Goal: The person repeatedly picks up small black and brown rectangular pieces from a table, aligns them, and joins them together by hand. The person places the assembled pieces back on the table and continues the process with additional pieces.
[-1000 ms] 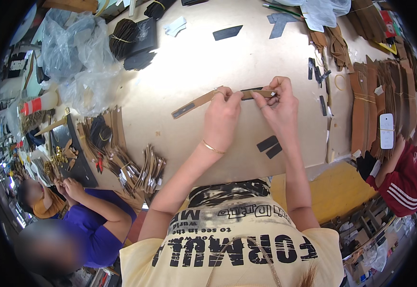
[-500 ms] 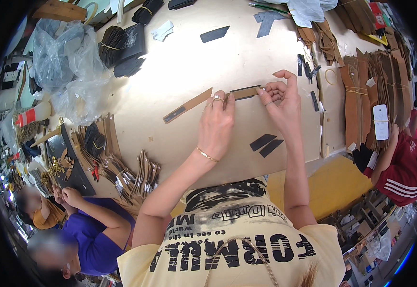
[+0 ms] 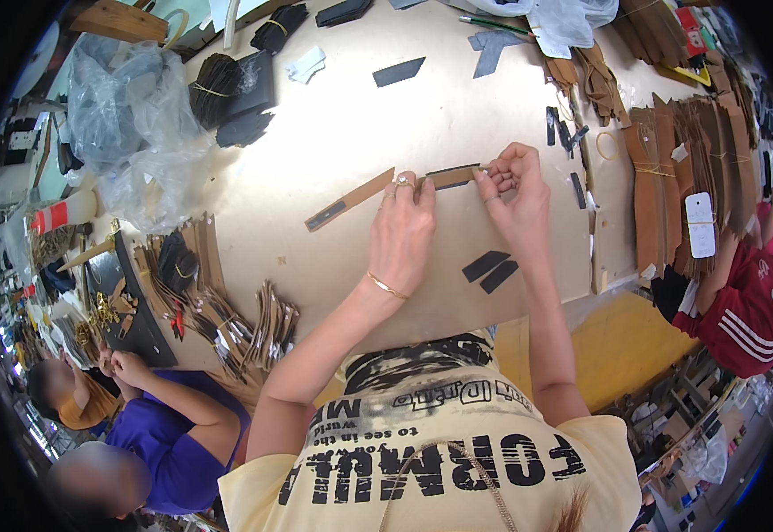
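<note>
My left hand [image 3: 402, 232] has its fingers together, with the fingertips down on the left end of a narrow brown strip [image 3: 454, 178] that shows black along its edges. At the strip's right end, my right hand [image 3: 519, 197] pinches with thumb and forefinger, the other fingers curled. Left of my left hand lies a second brown strip [image 3: 351, 200], slanting, with a short dark piece [image 3: 327, 215] on its lower end. Below my hands, two black slanted pieces [image 3: 490, 270] rest side by side on the table [image 3: 342, 293].
Clear plastic bags [image 3: 129, 133], black bundles [image 3: 215, 87] and fanned brown pieces [image 3: 266, 328] stand along the left. Banded brown stacks [image 3: 657, 186] line the right. Dark pieces [image 3: 399, 72] lie farther back. Co-workers sit at left [image 3: 178, 434] and right [image 3: 741, 310].
My right hand has shifted slightly, and its raised fingers have curled in toward the strip's end. My left hand stays nearly in place.
</note>
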`<state>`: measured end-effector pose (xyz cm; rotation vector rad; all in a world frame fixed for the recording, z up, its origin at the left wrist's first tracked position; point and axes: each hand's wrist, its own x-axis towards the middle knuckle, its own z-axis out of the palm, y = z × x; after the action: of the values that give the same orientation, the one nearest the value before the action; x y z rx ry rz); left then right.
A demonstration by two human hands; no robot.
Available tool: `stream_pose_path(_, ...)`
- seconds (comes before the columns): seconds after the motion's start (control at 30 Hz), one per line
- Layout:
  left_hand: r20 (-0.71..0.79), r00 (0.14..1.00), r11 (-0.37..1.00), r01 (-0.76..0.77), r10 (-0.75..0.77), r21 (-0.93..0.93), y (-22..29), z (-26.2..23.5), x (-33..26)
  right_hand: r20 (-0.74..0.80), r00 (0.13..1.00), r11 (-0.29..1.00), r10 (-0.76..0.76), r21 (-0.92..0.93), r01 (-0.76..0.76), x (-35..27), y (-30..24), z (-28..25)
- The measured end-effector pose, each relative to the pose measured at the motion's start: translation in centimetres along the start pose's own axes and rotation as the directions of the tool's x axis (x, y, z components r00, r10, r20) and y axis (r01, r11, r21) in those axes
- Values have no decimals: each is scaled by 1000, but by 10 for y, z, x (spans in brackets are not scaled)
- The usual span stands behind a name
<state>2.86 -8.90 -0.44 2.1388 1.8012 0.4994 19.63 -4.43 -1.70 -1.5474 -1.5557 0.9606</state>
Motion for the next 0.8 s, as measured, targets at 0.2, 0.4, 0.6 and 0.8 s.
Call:
stream_pose_path(0.2, 28, 999, 1000, 17, -17, 8, 0, -1, 1, 33, 955, 920, -296, -258, 294, -16, 9, 9)
stream_pose_path(0.4, -16, 996, 995, 81, -82, -52, -5, 1, 0, 44, 920, 653, -391, -691, 310, -36, -9, 10)
stream_pose_path(0.6, -123, 987, 965, 70, -103, -251, -13, -2, 2, 50, 941, 706, -334, -649, 285, -39, -32, 28)
stream_pose_path(0.8, 87, 953, 722, 277, -289, -635, -19, -19, 9, 83, 989, 971, -123, -194, 137, -33, -38, 46)
